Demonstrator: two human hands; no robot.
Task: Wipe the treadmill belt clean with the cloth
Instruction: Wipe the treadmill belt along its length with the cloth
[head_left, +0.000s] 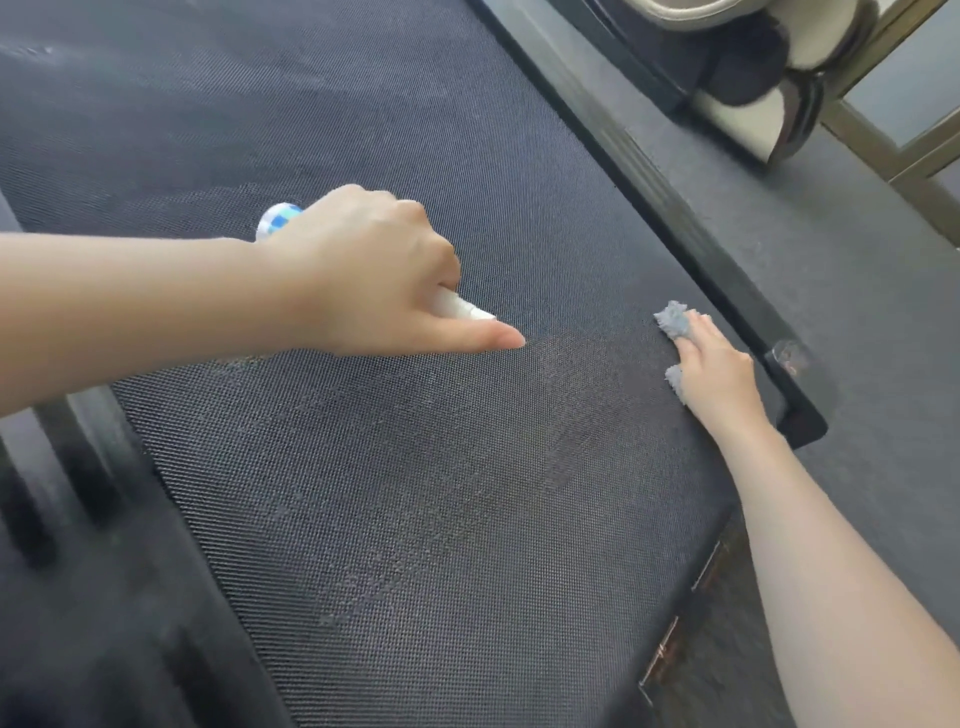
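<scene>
Our right hand (717, 376) presses the grey cloth (671, 318) flat on the belt (415, 493), just beside its right side rail (691, 234). Our left hand (374, 270) grips a spray bottle (278, 221) mid-belt, with bare belt between the 2 hands.

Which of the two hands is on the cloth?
The right hand presses the grey cloth onto the belt near its right edge; the left hand grips a spray bottle instead.
</scene>
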